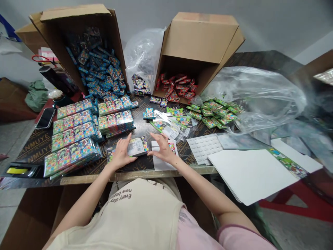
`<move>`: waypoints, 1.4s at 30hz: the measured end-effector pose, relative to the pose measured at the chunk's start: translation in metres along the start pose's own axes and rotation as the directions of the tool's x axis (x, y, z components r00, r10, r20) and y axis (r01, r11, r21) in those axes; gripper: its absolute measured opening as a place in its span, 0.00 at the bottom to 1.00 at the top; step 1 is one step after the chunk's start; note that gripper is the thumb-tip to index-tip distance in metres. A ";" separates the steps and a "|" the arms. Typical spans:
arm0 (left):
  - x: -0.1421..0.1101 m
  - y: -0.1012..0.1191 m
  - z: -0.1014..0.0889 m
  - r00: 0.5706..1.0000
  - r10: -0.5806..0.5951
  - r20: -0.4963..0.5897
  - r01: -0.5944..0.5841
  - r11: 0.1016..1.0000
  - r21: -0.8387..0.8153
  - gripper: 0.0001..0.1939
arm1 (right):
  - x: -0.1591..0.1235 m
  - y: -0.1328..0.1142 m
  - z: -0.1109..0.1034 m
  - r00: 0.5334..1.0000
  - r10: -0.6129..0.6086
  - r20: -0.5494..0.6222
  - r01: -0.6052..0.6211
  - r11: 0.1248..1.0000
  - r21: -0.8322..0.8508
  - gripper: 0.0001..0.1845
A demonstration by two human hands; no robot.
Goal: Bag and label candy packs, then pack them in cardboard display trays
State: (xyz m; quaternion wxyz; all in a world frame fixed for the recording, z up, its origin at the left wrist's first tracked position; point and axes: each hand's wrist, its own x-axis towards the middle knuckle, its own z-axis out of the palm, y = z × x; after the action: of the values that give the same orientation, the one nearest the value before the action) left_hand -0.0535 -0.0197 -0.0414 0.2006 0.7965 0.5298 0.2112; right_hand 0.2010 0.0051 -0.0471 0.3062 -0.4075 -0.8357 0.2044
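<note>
- My hands: two, set apart, fingers spread; left hand (121, 153) over the left part of the packet, right hand (164, 150) at its right end.
- Dark printed packet (139, 146): one, flat between my hands, near the table's front edge (85, 179).
- Wrapped multipack stacks (74, 133): six, to my left.
- Open cartons (200, 38): two, at the rear.
- Blue boxes (104, 74), red boxes (179, 86): too heaped to count.
- Phone (45, 118): one, far left.

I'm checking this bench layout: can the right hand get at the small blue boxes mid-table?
Probably yes: the right hand is open, and mostly bare tabletop lies between it and the small blue boxes, with plastic packets just to their right.
</note>
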 end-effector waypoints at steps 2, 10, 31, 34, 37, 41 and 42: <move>0.001 0.002 -0.002 0.999 -0.025 -0.044 0.024 0.999 -0.025 0.57 | -0.003 -0.005 0.003 0.996 0.064 -0.060 -0.064 0.998 0.007 0.43; 0.002 -0.001 0.008 0.997 -0.049 -0.053 0.047 0.998 -0.040 0.58 | -0.003 -0.016 -0.002 0.982 0.012 0.188 -0.046 0.983 0.175 0.35; -0.005 -0.016 0.053 0.992 -0.080 0.102 0.067 0.990 0.126 0.43 | 0.191 0.246 -0.101 0.860 0.503 -0.086 -0.456 0.679 -0.575 0.25; -0.006 -0.016 0.053 0.992 -0.080 0.096 0.066 0.989 0.134 0.42 | 0.174 0.243 -0.106 0.903 0.427 -0.055 -0.384 0.740 -0.553 0.23; -0.007 -0.016 0.053 0.996 -0.054 0.074 0.043 0.989 0.140 0.40 | 0.148 0.227 -0.108 0.935 0.352 -0.048 -0.326 0.794 -0.514 0.21; -0.007 -0.016 0.051 0.997 -0.034 0.066 0.025 0.990 0.140 0.39 | 0.098 0.186 -0.091 0.967 0.235 -0.097 -0.253 0.854 -0.454 0.19; -0.007 -0.015 0.051 0.997 -0.033 0.065 0.024 0.990 0.142 0.39 | 0.084 0.175 -0.083 0.974 0.201 -0.107 -0.228 0.870 -0.437 0.19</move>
State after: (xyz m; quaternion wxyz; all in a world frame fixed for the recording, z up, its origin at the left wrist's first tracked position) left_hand -0.0397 -0.0254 -0.0926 0.1643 0.8078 0.5477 0.1434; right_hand 0.3148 0.1828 -0.0612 0.2040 -0.5627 -0.8006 0.0278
